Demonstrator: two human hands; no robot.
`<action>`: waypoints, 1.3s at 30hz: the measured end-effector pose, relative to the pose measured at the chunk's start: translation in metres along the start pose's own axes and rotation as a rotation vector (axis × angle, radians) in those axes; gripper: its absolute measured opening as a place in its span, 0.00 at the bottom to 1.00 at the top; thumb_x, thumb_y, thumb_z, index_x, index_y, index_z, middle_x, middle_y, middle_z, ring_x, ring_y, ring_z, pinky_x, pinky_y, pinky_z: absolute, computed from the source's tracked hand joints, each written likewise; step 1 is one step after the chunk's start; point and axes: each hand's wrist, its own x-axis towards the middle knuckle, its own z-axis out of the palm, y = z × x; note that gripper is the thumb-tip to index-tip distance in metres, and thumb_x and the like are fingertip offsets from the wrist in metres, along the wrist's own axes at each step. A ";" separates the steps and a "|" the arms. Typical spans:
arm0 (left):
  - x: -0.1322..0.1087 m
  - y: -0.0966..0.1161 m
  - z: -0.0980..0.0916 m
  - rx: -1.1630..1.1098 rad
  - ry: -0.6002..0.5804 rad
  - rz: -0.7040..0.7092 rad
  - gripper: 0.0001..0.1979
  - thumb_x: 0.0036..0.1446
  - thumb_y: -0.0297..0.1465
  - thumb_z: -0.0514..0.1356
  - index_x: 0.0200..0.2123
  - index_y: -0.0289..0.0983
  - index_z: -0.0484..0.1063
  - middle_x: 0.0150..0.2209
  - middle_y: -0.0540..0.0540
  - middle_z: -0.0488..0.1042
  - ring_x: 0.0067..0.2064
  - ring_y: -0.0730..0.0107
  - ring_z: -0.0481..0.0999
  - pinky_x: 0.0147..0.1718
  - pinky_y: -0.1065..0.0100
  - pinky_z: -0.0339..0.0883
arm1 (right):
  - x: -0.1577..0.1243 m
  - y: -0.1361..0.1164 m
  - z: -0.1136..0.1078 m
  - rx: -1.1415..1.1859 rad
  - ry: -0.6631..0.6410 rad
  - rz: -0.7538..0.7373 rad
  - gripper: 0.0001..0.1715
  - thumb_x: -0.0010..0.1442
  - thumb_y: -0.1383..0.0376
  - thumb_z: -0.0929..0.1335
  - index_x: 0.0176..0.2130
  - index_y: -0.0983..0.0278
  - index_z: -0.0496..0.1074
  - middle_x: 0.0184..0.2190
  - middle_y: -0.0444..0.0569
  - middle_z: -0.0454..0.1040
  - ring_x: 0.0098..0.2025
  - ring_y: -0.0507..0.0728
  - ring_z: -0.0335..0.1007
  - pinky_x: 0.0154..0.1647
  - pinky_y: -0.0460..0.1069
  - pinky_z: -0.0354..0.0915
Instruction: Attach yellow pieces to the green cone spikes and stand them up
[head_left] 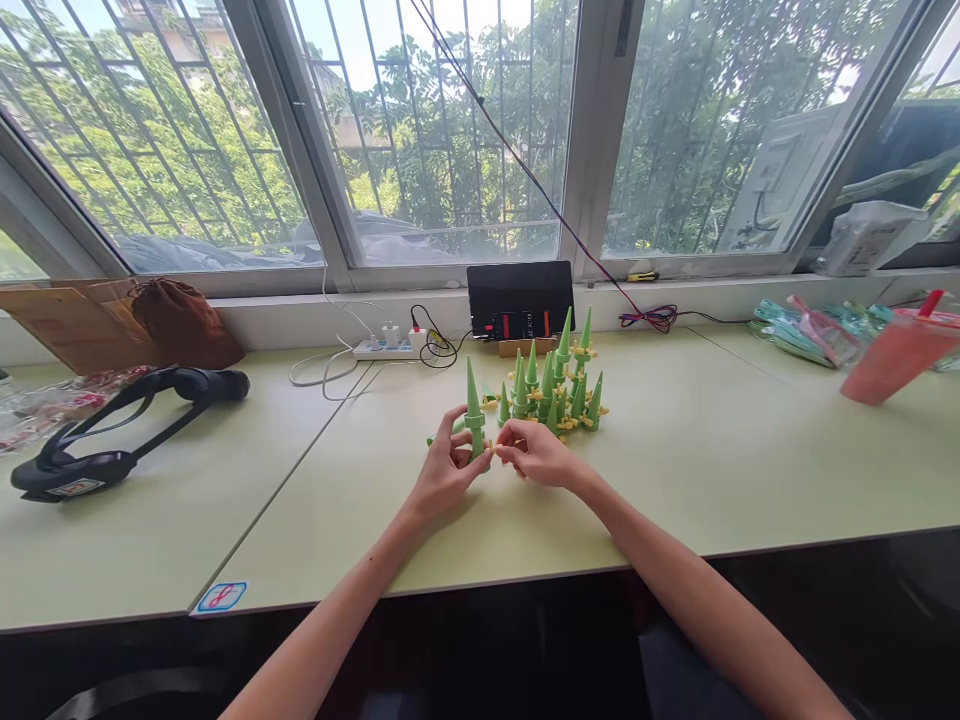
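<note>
My left hand (pixel 448 468) is closed round a green plastic cone spike (pixel 473 410), held upright just above the pale green table (pixel 675 470). My right hand (pixel 534 452) pinches a small yellow piece (pixel 498 450) right beside the spike's lower end. Just behind both hands stands a cluster of several upright green cone spikes with yellow fittings (pixel 555 385).
A black neck-worn device (pixel 112 430) lies at the left. A white power strip with cables (pixel 390 347) and a black screen (pixel 520 297) sit by the window sill. An orange cup with a straw (pixel 896 358) and teal packets (pixel 810 330) are at the right. A brown pouch (pixel 184 322) rests far left.
</note>
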 end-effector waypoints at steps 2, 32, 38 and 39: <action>0.000 -0.001 0.000 0.009 -0.008 -0.003 0.33 0.55 0.37 0.65 0.60 0.44 0.53 0.33 0.52 0.70 0.21 0.84 0.58 0.24 0.74 0.62 | 0.000 0.001 0.000 -0.017 -0.002 -0.006 0.08 0.60 0.62 0.67 0.31 0.63 0.65 0.24 0.42 0.69 0.20 0.48 0.61 0.20 0.44 0.58; -0.001 -0.001 0.001 0.005 -0.020 -0.014 0.34 0.54 0.37 0.65 0.60 0.44 0.53 0.32 0.53 0.70 0.21 0.83 0.57 0.24 0.73 0.62 | 0.001 0.003 0.001 -0.093 0.035 -0.045 0.10 0.60 0.65 0.64 0.27 0.63 0.64 0.19 0.40 0.66 0.21 0.48 0.60 0.25 0.44 0.58; -0.002 -0.001 0.002 -0.014 -0.009 -0.009 0.34 0.53 0.38 0.66 0.59 0.44 0.55 0.30 0.54 0.67 0.20 0.84 0.54 0.22 0.74 0.60 | 0.002 0.005 0.001 -0.220 0.053 -0.096 0.15 0.62 0.65 0.63 0.23 0.64 0.63 0.19 0.42 0.66 0.22 0.49 0.60 0.26 0.44 0.56; -0.002 -0.001 0.002 -0.012 -0.012 -0.009 0.34 0.53 0.38 0.66 0.60 0.44 0.55 0.30 0.54 0.67 0.20 0.84 0.54 0.22 0.75 0.59 | 0.002 0.005 0.001 -0.235 0.054 -0.101 0.16 0.62 0.65 0.62 0.23 0.64 0.63 0.19 0.42 0.66 0.22 0.49 0.60 0.26 0.44 0.56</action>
